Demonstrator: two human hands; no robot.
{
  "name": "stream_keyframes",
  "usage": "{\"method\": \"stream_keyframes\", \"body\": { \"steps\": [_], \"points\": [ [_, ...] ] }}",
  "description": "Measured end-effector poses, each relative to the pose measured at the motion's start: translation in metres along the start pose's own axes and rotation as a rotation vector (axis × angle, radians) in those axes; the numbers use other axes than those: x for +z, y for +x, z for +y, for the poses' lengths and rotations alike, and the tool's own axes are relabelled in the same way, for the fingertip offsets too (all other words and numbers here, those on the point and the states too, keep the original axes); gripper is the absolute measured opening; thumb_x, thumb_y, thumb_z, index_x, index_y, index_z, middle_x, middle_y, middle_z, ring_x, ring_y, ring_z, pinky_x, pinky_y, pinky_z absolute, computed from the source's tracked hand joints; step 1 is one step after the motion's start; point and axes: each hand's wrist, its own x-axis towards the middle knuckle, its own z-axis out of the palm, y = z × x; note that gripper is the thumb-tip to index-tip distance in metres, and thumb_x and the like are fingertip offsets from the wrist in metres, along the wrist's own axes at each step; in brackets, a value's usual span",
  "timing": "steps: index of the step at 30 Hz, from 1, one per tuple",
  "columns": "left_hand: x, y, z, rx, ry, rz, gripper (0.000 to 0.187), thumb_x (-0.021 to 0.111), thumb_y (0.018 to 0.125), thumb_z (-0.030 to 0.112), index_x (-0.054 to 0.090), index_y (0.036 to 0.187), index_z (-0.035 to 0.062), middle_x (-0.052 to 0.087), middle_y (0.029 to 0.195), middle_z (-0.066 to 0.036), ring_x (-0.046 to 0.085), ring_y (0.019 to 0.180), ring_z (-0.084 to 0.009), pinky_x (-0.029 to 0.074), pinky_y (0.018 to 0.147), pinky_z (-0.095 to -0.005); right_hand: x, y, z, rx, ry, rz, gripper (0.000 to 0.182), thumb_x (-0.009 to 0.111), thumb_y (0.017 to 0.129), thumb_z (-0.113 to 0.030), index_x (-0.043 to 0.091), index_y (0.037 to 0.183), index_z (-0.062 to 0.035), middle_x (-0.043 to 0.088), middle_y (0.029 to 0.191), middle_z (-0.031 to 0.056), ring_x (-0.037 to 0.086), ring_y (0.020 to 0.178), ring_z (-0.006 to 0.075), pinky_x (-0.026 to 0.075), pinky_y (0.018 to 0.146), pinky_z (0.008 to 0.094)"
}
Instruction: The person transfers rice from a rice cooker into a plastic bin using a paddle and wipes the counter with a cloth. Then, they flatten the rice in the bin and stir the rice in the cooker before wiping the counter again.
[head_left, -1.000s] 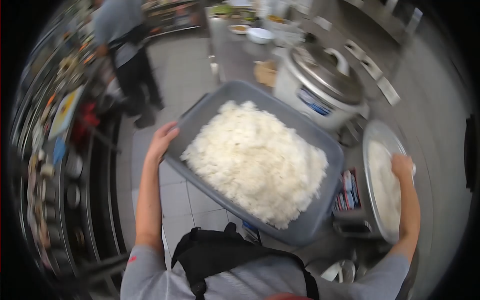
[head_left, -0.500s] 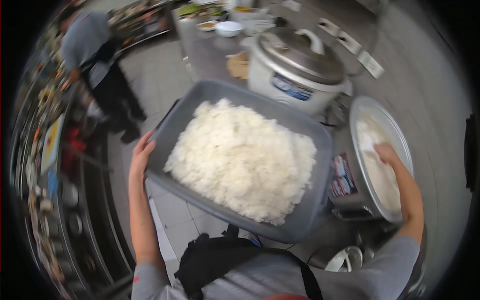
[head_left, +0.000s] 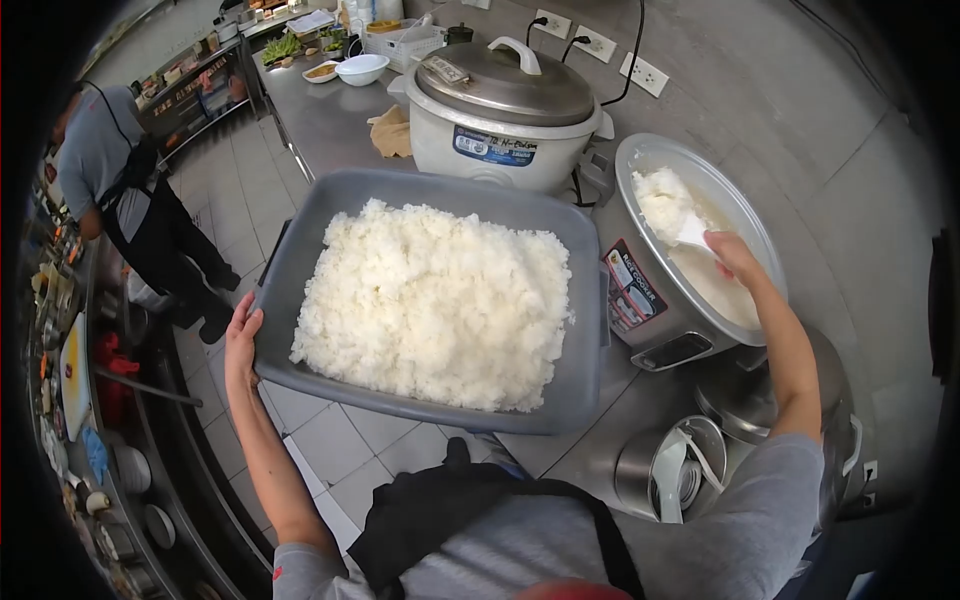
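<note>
My left hand (head_left: 243, 335) grips the left edge of a grey plastic tub (head_left: 583, 330), holding it in front of me. Cooked white rice (head_left: 430, 310) is heaped inside the tub. In my right hand (head_left: 733, 257) is a white rice paddle (head_left: 692, 232), its blade under a clump of rice (head_left: 662, 200) within an open rice cooker (head_left: 775, 262). Rice also lines the cooker around the paddle. Fingers of my right hand are wrapped round the paddle's handle, which is mostly hidden.
A second, lidded rice cooker (head_left: 500, 105) stands behind the tub on the steel counter (head_left: 310, 120). At lower right a metal pot (head_left: 640, 465) holds utensils beside a large lid (head_left: 790, 390). A co-worker (head_left: 130, 190) stands at left by another counter.
My right hand has raised the paddle, and a clump of rice now shows on it. The view has shifted, so the tub and cookers appear further left.
</note>
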Motion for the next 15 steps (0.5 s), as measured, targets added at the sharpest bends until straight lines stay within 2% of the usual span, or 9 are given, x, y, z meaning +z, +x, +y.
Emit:
{"method": "stream_keyframes", "body": {
  "steps": [3,5,8,11,13,14,15],
  "points": [
    [-0.009,0.002,-0.003,-0.009,0.036,-0.044,0.051,0.058,0.081,0.014,0.041,0.128,0.0025,0.054,0.112,-0.009,0.054,0.095,-0.0145,0.043,0.081,-0.0249,-0.016,-0.011,0.014,0.005,0.029,0.177,0.037,0.049,0.086,-0.039,0.055,0.071,-0.0049,0.042,0.044,0.0038,0.038,0.031,0.0136,0.03,0.029,0.0295],
    [-0.015,0.007,-0.005,-0.022,0.055,-0.076,0.053,0.058,0.081,0.015,0.04,0.129,0.0022,0.053,0.115,-0.009,0.053,0.098,-0.0148,0.042,0.083,-0.0253,-0.028,-0.033,-0.007,0.076,0.02,0.229,0.038,0.049,0.086,-0.04,0.054,0.072,-0.0054,0.041,0.044,0.0025,0.037,0.031,0.0126,0.029,0.029,0.0278],
    [-0.013,0.01,0.0,-0.07,0.038,-0.093,0.056,0.057,0.077,0.014,0.039,0.128,-0.0012,0.051,0.115,-0.01,0.051,0.1,-0.0156,0.041,0.084,-0.0245,-0.03,-0.067,-0.045,-0.008,0.063,0.212,0.037,0.049,0.087,-0.04,0.053,0.072,-0.0062,0.04,0.044,0.0011,0.037,0.031,0.0109,0.028,0.029,0.0257],
    [-0.011,0.009,0.007,-0.092,-0.026,-0.282,0.052,0.053,0.075,0.009,0.041,0.124,-0.0026,0.051,0.114,-0.01,0.051,0.1,-0.0167,0.041,0.085,-0.025,-0.005,-0.106,-0.099,-0.094,-0.019,0.185,0.037,0.047,0.088,-0.039,0.054,0.074,-0.0053,0.042,0.047,0.001,0.039,0.033,0.0098,0.028,0.029,0.0247],
    [-0.015,0.013,0.003,-0.059,-0.059,-0.324,0.051,0.051,0.074,0.006,0.041,0.123,-0.0022,0.05,0.114,-0.01,0.051,0.1,-0.0174,0.041,0.085,-0.0257,0.033,-0.119,-0.13,-0.129,-0.136,0.181,0.035,0.048,0.087,-0.037,0.056,0.078,-0.004,0.049,0.054,0.0047,0.046,0.038,0.0139,0.036,0.035,0.0282],
    [-0.015,0.014,0.001,-0.046,-0.079,-0.35,0.05,0.05,0.073,0.004,0.041,0.122,-0.002,0.05,0.114,-0.011,0.051,0.1,-0.0177,0.041,0.086,-0.0261,0.063,-0.127,-0.147,-0.223,-0.367,0.227,0.03,0.048,0.086,-0.033,0.058,0.084,-0.0042,0.059,0.068,0.01,0.056,0.049,0.0202,0.044,0.048,0.0342],
    [-0.014,0.015,0.0,-0.052,-0.106,-0.369,0.051,0.05,0.073,0.004,0.04,0.123,-0.002,0.05,0.115,-0.011,0.051,0.101,-0.0178,0.04,0.086,-0.0264,0.108,-0.133,-0.156,-0.346,-0.81,0.469,0.024,0.05,0.084,-0.027,0.059,0.092,-0.0066,0.063,0.082,0.0124,0.061,0.06,0.026,0.047,0.061,0.0379]
  ]
}}
